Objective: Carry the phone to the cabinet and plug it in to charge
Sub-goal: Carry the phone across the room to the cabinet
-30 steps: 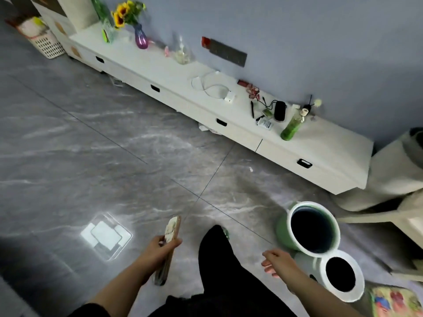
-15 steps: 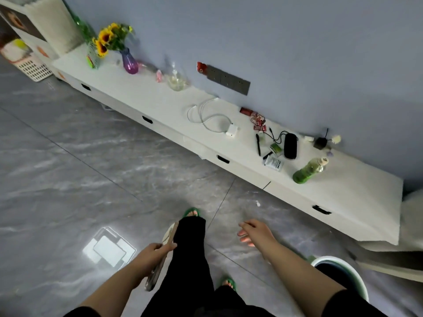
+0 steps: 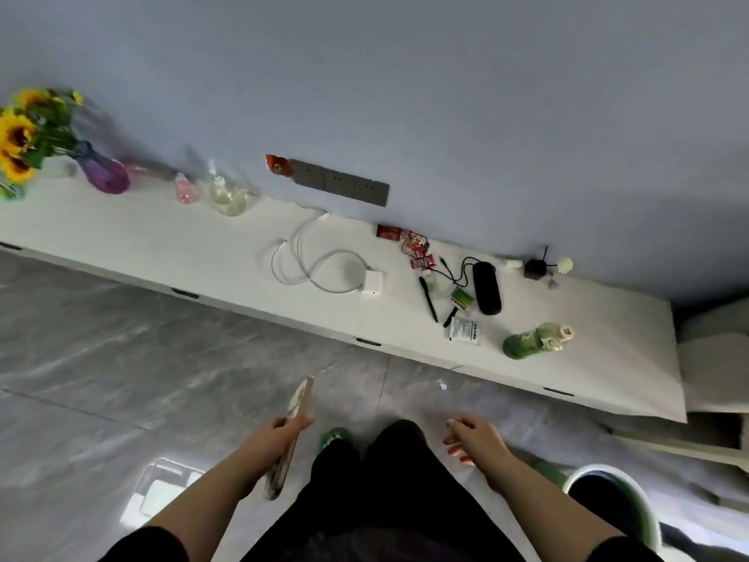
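Low in the view, above the grey floor (image 3: 121, 358), the phone (image 3: 292, 432) sits edge-on in the left hand (image 3: 272, 440). Its top end juts up and forward past the thumb and fingertips, its lower end sticks out behind the heel of the palm, so the hand clasps it around the middle with fingers wrapped on its sides. Beside it, across the dark trouser legs (image 3: 389, 480), the right hand (image 3: 472, 440) hangs loose with fingers slightly spread and curled, holding nothing. A green slipper (image 3: 334, 436) shows just beyond the knees.

Ahead, the long white cabinet (image 3: 202, 245) runs along the blue-grey wall, well apart from the phone. On its top a white charger block (image 3: 373, 282) lies with its white cable (image 3: 308, 261) looped toward the wall, below the dark socket strip (image 3: 344, 185). Right of the charger lie red wrappers (image 3: 417, 249), a black pen (image 3: 428, 298), a black oblong case (image 3: 486, 288) and a green bottle (image 3: 531, 341) on its side. At the far left stand sunflowers (image 3: 20, 131) in a purple vase (image 3: 105, 174). A green-rimmed bin (image 3: 612, 505) sits at the lower right.
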Action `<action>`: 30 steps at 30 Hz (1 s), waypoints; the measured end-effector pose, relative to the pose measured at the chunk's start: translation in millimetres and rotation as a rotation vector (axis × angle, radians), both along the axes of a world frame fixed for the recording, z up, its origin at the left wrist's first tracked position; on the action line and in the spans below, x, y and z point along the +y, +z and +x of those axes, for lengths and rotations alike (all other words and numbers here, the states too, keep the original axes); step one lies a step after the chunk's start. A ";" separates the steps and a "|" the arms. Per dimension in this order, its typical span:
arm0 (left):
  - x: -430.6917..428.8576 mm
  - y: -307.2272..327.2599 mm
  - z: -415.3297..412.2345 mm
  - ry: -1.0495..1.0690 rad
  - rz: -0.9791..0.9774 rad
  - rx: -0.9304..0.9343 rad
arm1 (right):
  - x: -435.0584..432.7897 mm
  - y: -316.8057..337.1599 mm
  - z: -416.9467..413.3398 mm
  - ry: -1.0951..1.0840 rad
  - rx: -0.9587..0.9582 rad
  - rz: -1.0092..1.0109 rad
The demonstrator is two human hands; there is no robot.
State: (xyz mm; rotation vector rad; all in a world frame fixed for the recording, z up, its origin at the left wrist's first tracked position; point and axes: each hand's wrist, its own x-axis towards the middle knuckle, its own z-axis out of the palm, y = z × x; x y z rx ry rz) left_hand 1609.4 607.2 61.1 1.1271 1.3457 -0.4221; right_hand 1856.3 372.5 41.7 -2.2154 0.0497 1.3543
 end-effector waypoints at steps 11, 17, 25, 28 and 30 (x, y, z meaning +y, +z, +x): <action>139.5 9.4 104.7 0.031 0.005 0.032 | 163.1 5.5 101.6 0.101 0.041 0.027; 226.2 7.9 118.4 0.100 0.056 0.044 | 292.3 15.0 114.0 0.163 0.078 0.100; 350.3 -28.7 124.0 -0.101 0.158 0.095 | 388.7 -16.6 76.4 -0.027 0.051 0.041; 378.8 -50.6 127.3 -0.204 0.201 0.138 | 400.8 -34.0 49.6 -0.116 0.058 -0.041; 393.9 -71.3 130.6 -0.278 0.206 0.177 | 409.9 -50.8 33.9 -0.142 0.044 -0.092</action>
